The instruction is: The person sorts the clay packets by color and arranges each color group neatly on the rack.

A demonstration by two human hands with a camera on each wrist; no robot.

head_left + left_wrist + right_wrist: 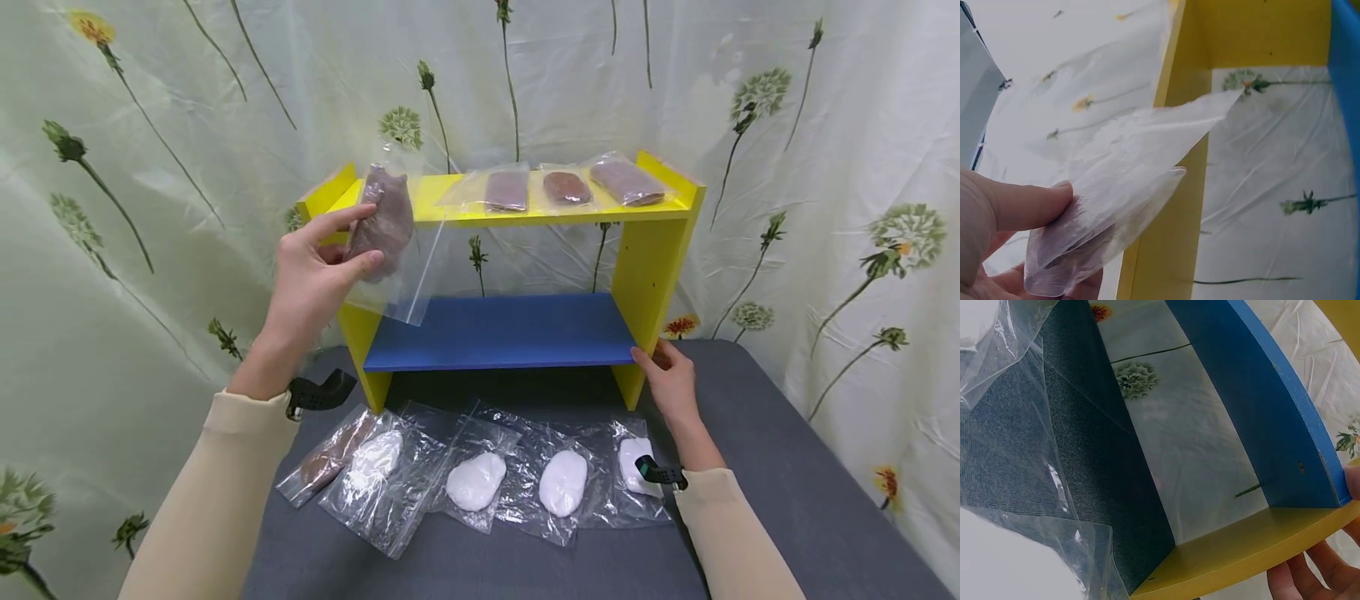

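Observation:
My left hand (pixel 300 267) pinches a clear zip bag (pixel 388 212) with a brownish-purple lump inside, between thumb and fingers. It holds the bag up in front of the left end of a small yellow shelf unit (pixel 651 279). In the left wrist view the bag's loose clear end (pixel 1166 131) overlaps the yellow side panel. My right hand (pixel 671 383) grips the unit's right side panel, thumb by the front corner of the blue shelf board (pixel 502 333). Fingers (pixel 1325 569) wrap behind that panel in the right wrist view.
On the top board lie three bagged brownish blocks (pixel 507 188). Along the dark table (pixel 735 450), in front of the unit, are several clear bags with white contents (pixel 563 483) and a bagged brown piece (pixel 330 454) at left. A flower-patterned curtain (pixel 847 250) hangs behind.

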